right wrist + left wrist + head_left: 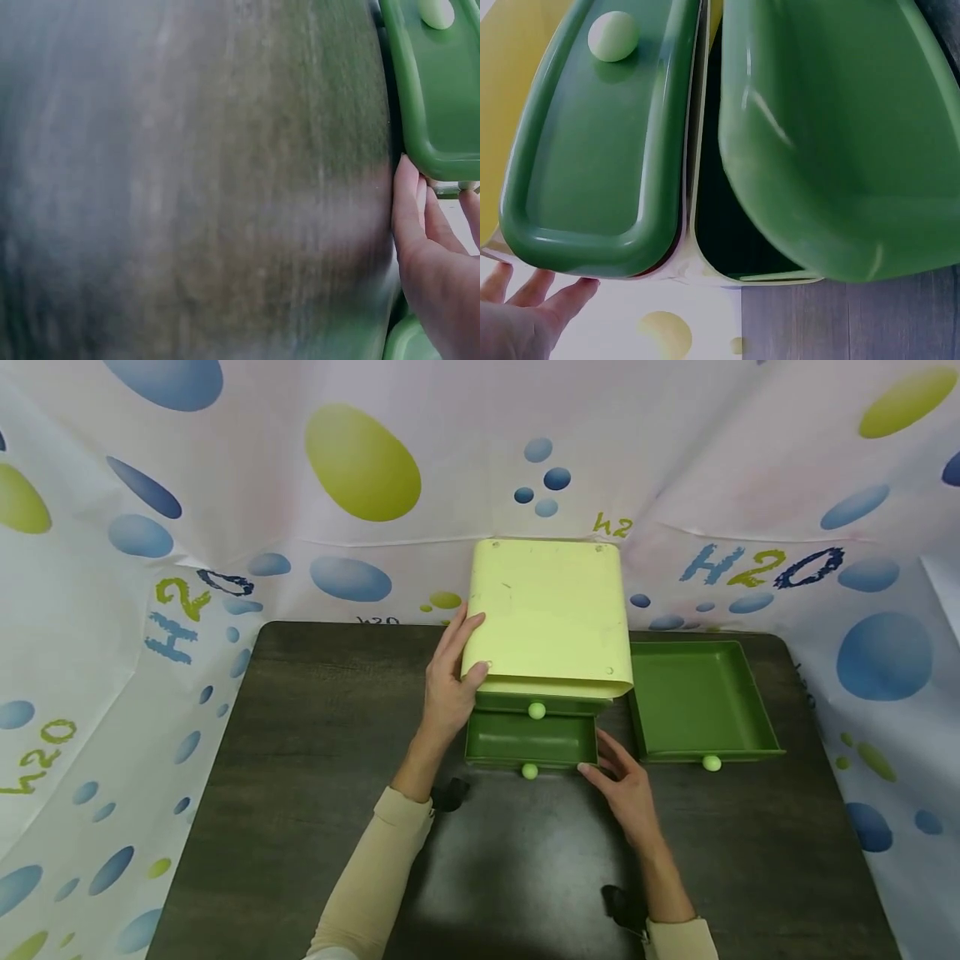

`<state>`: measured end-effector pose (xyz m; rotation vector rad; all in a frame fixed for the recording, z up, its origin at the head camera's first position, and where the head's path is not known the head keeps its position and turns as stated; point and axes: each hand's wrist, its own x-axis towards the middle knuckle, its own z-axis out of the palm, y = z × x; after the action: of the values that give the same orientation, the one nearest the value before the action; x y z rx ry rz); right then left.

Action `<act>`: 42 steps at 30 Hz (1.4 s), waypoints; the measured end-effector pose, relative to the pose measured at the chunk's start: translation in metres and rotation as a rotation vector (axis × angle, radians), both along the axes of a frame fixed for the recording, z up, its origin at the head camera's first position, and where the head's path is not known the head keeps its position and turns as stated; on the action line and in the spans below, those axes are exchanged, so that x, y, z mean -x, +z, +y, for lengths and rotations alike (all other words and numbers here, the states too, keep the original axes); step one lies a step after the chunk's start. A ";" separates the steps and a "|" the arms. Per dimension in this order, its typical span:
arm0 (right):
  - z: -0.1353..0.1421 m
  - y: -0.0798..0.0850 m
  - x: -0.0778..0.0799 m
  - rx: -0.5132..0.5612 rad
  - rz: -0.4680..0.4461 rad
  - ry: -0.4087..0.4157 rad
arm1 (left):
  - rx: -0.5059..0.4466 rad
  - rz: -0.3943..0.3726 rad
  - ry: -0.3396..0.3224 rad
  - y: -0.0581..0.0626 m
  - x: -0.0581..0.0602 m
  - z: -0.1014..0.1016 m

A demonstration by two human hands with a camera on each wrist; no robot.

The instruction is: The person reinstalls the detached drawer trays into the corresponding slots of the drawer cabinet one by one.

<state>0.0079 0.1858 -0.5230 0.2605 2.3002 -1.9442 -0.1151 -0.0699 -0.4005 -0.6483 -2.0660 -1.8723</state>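
A pale yellow two-tier drawer cabinet (551, 610) stands at the back of the dark table. Its upper green drawer (495, 702) sits nearly flush. The lower green drawer (532, 739) sticks out at the front, with nothing seen inside. My left hand (447, 681) rests on the cabinet's left side and top edge, fingers extended; in the left wrist view its fingertips touch the side by the upper drawer. With thumb and fingers, my right hand (624, 789) holds the lower drawer's front right corner. Some right fingertips are hidden behind the drawer in the right wrist view.
A separate green drawer (697, 693) with a round light green knob (712, 763) lies on the table (330, 777) to the right of the cabinet. A patterned white curtain (450, 460) hangs close behind and at both sides.
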 end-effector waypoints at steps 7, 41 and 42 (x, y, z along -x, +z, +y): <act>-0.003 -0.004 -0.003 0.006 0.028 -0.028 | 0.022 -0.002 -0.004 0.000 -0.002 -0.002; -0.012 -0.008 -0.001 0.041 0.066 -0.114 | 0.058 -0.007 -0.008 -0.001 -0.003 -0.004; -0.013 -0.006 -0.001 0.034 0.049 -0.114 | 0.059 -0.008 -0.009 -0.001 -0.004 -0.004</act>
<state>0.0089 0.1732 -0.5295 0.3524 2.3285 -2.0633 -0.1116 -0.0742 -0.4017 -0.6659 -2.1333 -1.8278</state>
